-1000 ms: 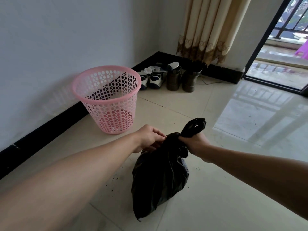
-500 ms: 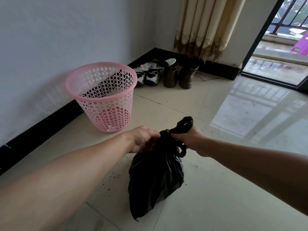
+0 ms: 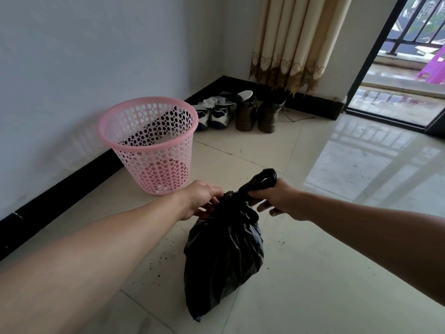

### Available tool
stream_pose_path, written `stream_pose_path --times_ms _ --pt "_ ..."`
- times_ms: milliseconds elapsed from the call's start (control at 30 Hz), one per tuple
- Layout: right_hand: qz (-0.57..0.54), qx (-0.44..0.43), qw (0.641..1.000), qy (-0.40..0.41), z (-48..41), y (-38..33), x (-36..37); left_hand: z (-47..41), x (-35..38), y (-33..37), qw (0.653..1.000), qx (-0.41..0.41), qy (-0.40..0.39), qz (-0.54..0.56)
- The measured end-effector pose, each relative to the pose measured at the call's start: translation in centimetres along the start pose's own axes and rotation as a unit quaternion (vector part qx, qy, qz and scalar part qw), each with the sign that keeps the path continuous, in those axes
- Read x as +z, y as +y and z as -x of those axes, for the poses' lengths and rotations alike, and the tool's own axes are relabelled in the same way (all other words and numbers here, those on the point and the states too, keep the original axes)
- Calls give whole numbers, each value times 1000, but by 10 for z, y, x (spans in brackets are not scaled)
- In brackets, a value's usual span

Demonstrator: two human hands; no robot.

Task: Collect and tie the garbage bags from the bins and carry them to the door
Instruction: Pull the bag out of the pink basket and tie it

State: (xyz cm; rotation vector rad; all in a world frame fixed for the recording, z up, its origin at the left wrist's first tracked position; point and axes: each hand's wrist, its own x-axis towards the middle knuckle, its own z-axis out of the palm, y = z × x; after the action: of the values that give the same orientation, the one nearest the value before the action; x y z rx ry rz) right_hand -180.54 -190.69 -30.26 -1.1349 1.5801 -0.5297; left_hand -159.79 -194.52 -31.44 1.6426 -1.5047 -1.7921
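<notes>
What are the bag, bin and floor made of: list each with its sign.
Black bag: thin plastic film, probably; it crumples into soft, dull-glossy folds.
Pink bin: moulded plastic, seemingly; smooth rim, walls punched with round holes.
Floor: glazed tile, apparently; mirror-like reflections and thin grout lines.

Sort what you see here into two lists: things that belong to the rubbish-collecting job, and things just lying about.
Belongs to the job:
black bag
pink bin
left hand and right hand, both gripping the bag's neck

Just lying about:
trainers
boots
curtain
</notes>
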Motion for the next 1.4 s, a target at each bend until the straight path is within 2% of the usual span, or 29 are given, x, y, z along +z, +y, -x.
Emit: stream_pose_path --times_ms 167,300,467,567,633,733,900,1033,1200,1400 --pt "80 -6 996 29 2 -7 -18 6 -10 0 995 8 50 -91" --pt "103 7 994 30 4 -10 -26 5 -28 1 981 9 94 -167" --pt "109 7 993 35 3 -15 -23 3 -42 -9 971 4 126 -203" --pt "112 4 992 51 3 -13 -25 4 -39 -16 971 5 116 -207" --pt "90 -10 994 64 3 -15 -28 8 -39 -19 977 5 88 -193" --pt "2 -47 993 109 2 -29 -30 7 -47 -25 987 -21 55 -148" --pt "-134 -75 972 175 -8 -52 -23 -17 -64 -42 978 -62 105 -173" --pt "-130 -74 974 172 -19 -51 -9 -35 -61 -57 976 -71 115 -173" --pt "-169 17 973 159 -12 -34 15 -8 -39 -80 974 -101 150 -138" --pt "-159 159 969 102 56 -9 37 98 -21 -117 947 -205 77 -235"
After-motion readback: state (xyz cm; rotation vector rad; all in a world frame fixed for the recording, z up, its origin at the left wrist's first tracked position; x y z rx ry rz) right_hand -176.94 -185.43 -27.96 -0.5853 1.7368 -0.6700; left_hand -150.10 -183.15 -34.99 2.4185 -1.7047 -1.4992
